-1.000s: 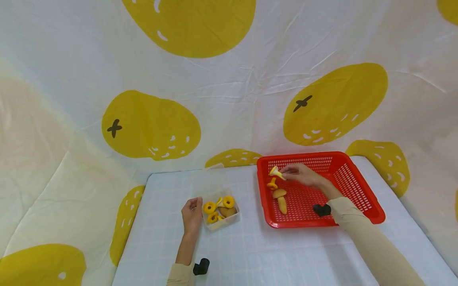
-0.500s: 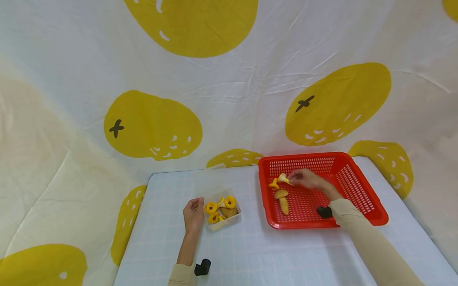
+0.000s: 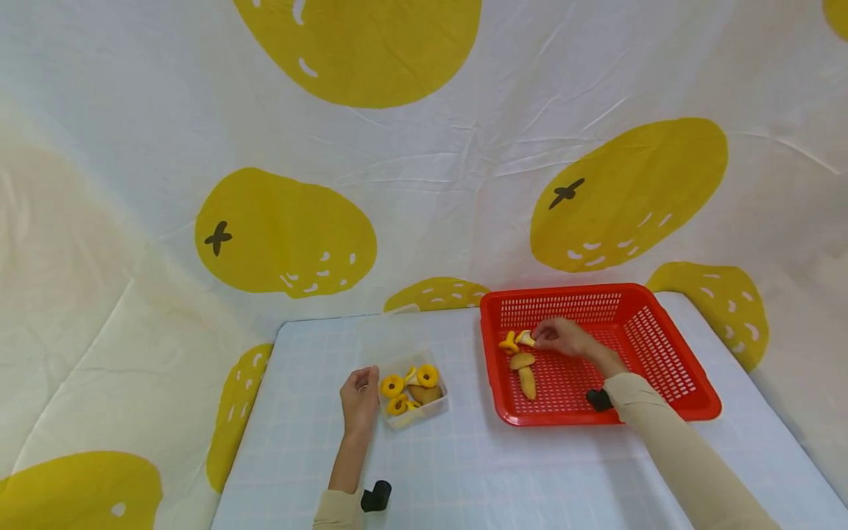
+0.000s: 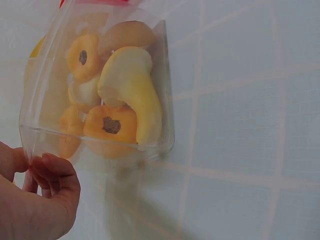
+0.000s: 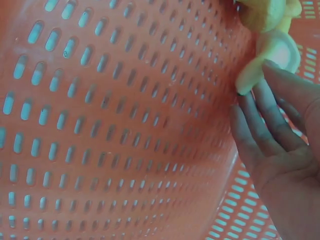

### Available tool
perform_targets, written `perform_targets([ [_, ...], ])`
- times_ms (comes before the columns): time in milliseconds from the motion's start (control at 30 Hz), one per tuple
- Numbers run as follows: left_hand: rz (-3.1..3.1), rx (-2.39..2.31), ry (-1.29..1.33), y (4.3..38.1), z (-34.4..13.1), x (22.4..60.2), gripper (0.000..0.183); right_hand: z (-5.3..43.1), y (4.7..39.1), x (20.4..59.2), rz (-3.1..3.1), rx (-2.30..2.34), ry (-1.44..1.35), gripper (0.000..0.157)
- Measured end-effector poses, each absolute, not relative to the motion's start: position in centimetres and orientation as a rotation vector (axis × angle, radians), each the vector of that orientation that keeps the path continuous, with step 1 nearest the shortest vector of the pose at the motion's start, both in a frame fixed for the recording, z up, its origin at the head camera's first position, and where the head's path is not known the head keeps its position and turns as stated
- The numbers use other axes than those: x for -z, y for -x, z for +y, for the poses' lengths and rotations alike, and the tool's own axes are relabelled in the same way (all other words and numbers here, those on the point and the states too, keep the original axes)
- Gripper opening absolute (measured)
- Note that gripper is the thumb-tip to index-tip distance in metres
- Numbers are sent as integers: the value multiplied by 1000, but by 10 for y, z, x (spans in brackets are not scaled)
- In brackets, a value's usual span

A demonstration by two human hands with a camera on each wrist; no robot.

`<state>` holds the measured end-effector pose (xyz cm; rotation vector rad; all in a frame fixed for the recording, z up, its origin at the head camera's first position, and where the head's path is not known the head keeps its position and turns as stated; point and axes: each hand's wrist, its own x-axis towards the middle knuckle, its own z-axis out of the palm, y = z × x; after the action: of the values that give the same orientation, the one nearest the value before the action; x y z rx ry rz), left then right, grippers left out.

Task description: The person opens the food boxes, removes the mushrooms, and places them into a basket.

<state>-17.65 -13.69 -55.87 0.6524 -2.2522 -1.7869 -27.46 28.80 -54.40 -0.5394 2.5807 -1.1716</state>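
Note:
My left hand [image 3: 360, 401] pinches the left edge of a clear plastic box [image 3: 416, 418]. Several yellow mushrooms [image 4: 111, 125] and a brown mushroom [image 3: 425, 394] lie inside it. Over in the red basket [image 3: 500, 412], my right hand [image 3: 563, 338] holds a pale yellow mushroom [image 3: 525, 338] by its stem, low near the basket's floor. The right wrist view has thumb and fingers on either side of that stem [image 5: 250, 77]. Directly left of it sits an orange-yellow mushroom [image 3: 509, 343], and a brown long-stemmed mushroom [image 3: 523, 372] lies in front.
Behind the box, its see-through lid [image 3: 391, 335] stands raised and is hard to make out. Both containers rest on a pale checked tablecloth [image 3: 450, 471], the basket to the right of the box. A white cloth with yellow fruit shapes [image 3: 285, 232] hangs behind the table.
My right hand has lowered the pale yellow mushroom into the basket, bringing it slightly right and down beside the orange-yellow one. The left hand stays at the box's edge.

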Motion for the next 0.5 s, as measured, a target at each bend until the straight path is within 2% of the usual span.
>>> perform_targets([
  [500,-2232,1828,-587,172,-138,557,31,273,266,511,2680,1107,648,7],
])
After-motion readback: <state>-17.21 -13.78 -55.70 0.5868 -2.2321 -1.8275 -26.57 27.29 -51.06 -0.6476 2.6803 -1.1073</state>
